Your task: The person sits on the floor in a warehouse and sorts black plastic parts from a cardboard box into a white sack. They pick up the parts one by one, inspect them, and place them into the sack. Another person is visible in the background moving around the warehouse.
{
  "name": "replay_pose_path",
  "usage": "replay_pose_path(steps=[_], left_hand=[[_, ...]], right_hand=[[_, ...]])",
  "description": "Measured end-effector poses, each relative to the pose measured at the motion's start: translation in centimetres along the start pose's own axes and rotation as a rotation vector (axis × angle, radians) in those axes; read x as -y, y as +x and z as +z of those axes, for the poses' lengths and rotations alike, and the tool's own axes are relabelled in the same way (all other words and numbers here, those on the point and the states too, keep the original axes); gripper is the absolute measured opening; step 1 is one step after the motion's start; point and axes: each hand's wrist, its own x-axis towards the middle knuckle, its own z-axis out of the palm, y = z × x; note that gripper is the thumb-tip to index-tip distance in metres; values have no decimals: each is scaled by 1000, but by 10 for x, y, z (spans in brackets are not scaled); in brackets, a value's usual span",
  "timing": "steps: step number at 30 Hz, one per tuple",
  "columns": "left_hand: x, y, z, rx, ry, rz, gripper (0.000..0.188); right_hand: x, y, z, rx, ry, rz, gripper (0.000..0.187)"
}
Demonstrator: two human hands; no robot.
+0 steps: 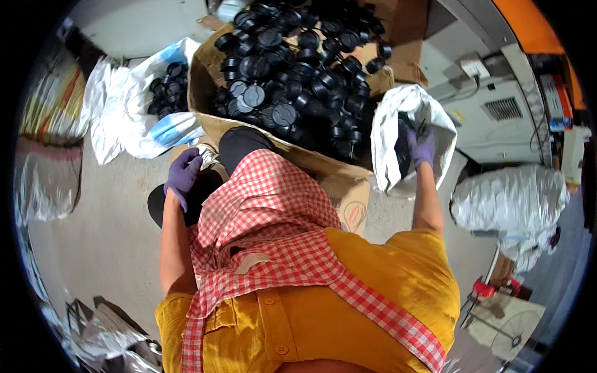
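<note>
A big cardboard box (pixel 283 148) in front of me is heaped with round black plastic caps (pixel 254 96). To its right stands a white woven sack (pixel 387 140) with its mouth spread and a dark inside. My right hand (pixel 423 148), in a purple glove, reaches into this sack; thumb and fingers are apart, with nothing plainly held. Shadow hides part of the fingertips. Near my dark-clad knee at the left rests my left hand (pixel 183 174), also purple-gloved, its fingers loosely curled and nothing visible in them.
Left of the box lies another white sack (pixel 115 118) with black caps in its mouth. A filled pale sack (pixel 510 199) sits on the right floor, near a grey cabinet (pixel 494 118) with a vent. Stacked sacks (pixel 53 102) line the far left.
</note>
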Motion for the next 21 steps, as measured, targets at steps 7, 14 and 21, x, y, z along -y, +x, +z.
replay_pose_path(steps=[7, 14, 21], left_hand=[[-16, -45, 5, -49, -60, -29, 32], [-54, -69, 22, -19, 113, 44, 35], [-59, -81, 26, 6, 76, 31, 35]], right_hand=[[93, 14, -6, -88, 61, -388, 42], [222, 26, 72, 257, 264, -542, 27], [263, 18, 118, 413, 47, -415, 30]])
